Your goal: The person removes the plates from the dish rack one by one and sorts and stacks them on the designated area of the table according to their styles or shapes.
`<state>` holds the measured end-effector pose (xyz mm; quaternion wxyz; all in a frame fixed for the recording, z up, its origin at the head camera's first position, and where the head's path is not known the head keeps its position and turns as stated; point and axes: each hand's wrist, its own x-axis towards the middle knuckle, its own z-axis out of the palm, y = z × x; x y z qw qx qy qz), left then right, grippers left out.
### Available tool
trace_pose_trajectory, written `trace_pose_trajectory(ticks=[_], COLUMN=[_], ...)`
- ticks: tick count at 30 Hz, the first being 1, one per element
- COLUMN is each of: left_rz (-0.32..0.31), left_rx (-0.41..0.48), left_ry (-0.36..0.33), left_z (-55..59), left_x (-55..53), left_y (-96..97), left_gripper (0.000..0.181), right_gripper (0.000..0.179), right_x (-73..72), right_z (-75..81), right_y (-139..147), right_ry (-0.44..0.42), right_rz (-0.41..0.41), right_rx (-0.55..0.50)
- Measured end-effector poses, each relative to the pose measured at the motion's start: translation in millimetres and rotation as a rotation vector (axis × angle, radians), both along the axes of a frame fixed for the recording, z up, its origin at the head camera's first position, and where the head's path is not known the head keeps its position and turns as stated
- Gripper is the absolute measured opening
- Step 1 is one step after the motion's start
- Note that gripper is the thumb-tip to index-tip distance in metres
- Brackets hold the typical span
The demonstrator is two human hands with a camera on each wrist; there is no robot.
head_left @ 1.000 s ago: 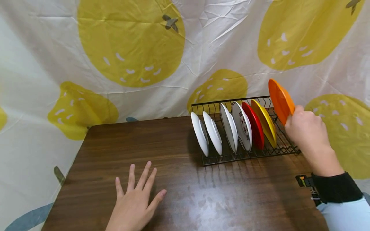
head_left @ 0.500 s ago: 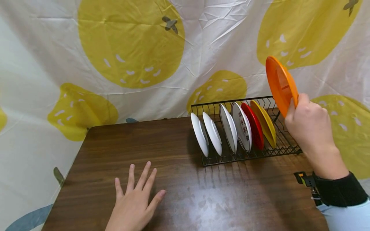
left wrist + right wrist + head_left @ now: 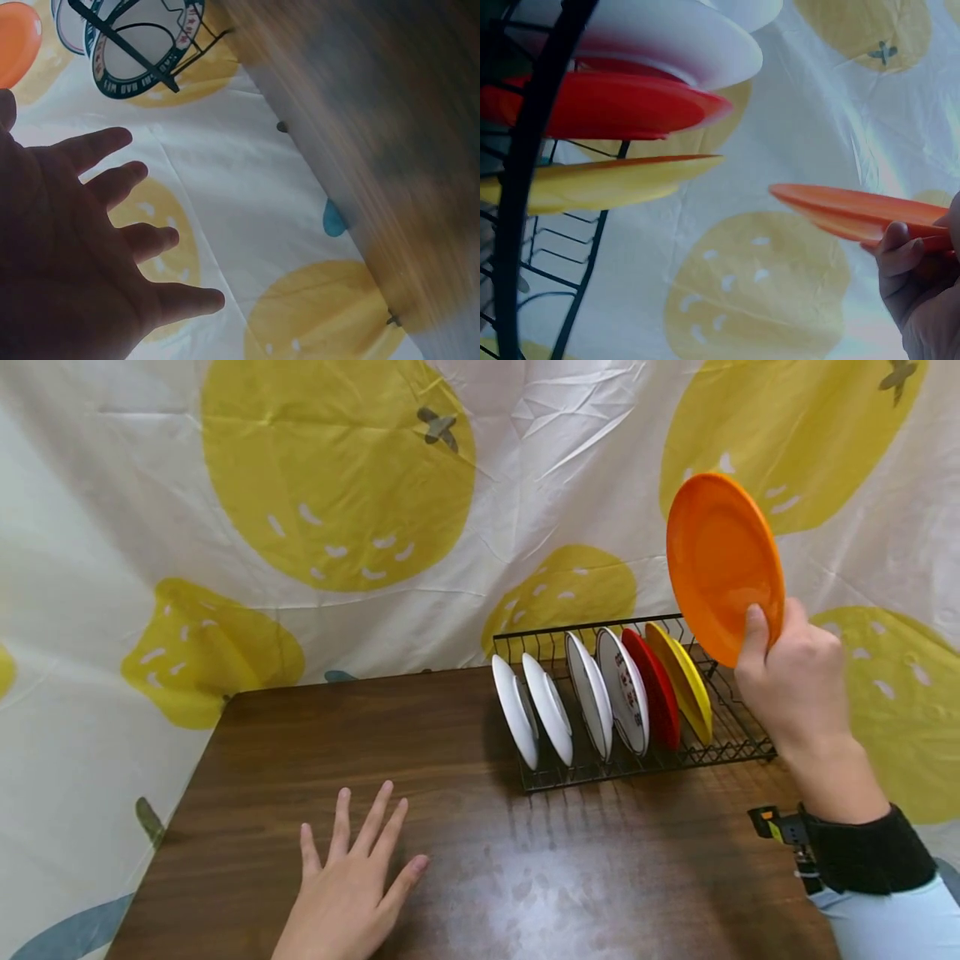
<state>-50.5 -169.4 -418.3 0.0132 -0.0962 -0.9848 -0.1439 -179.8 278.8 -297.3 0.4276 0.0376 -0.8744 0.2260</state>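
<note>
My right hand (image 3: 798, 681) grips an orange plate (image 3: 722, 564) by its lower edge, thumb on the front face. The plate is tilted upright above the right end of a black wire dish rack (image 3: 645, 770). In the right wrist view the orange plate (image 3: 855, 208) is apart from the yellow plate (image 3: 607, 184) standing in the rack. Beside that yellow plate stands a red plate (image 3: 658, 693). My left hand (image 3: 345, 889) is low over the wooden table with its fingers spread, holding nothing; the left wrist view shows the same spread fingers (image 3: 150, 240).
Several white plates (image 3: 516, 714) stand on edge along the rack's left part, one with a dark patterned rim (image 3: 112, 79). The brown table (image 3: 360, 735) backs onto a hanging cloth (image 3: 352, 635) printed with yellow fruit. The rack's right end (image 3: 738, 718) has bare wire slots.
The right hand has lifted the orange plate up from the rack's right end and turned its face more toward the head camera. The left hand has stayed put.
</note>
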Motion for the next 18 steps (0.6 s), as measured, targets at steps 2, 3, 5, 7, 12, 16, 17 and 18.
trace_pose_trajectory(ticks=[2, 3, 5, 7, 12, 16, 17, 18], left_rz=[-0.008, -0.013, -0.022, -0.028, -0.047, -0.047, -0.047, -0.048], left_rx=[0.008, 0.011, 0.019, 0.024, 0.030, 0.035, 0.040, 0.043], left_ry=[-0.003, -0.003, 0.001, 0.006, 0.014, 0.018, 0.016, 0.015], left_z=[-0.6, -0.8, -0.6, 0.7, 3.6, 0.0, -1.1, -2.2], left_x=[0.9, 1.2, 1.2, 0.4, -3.7, -4.5, -4.4, -4.4], left_y=[1.3, 1.9, 3.0, 4.1, 8.2, 10.8, 10.8, 11.0], left_gripper=[0.073, 0.073, 0.072, 0.072, 0.071, 0.071, 0.071, 0.071], right_gripper=[0.046, 0.046, 0.046, 0.044, 0.038, 0.034, 0.033, 0.033], right_x=[-0.4, -0.4, -0.9, -1.1, -1.6, -4.2, -4.7, -4.5], right_z=[-3.7, -5.7, -9.7, -13.1, -18.9, -24.1, -25.2, -25.9], right_y=[-1, -1, -2, -3, -5, -8, -10, -12], right_ry=[0.017, 0.027, 0.066, 0.099, 0.149, 0.178, 0.188, 0.196], right_rz=[0.021, 0.032, 0.058, 0.080, 0.119, 0.155, 0.163, 0.173], right_rx=[-0.031, -0.044, -0.058, -0.075, -0.128, -0.154, -0.161, -0.174])
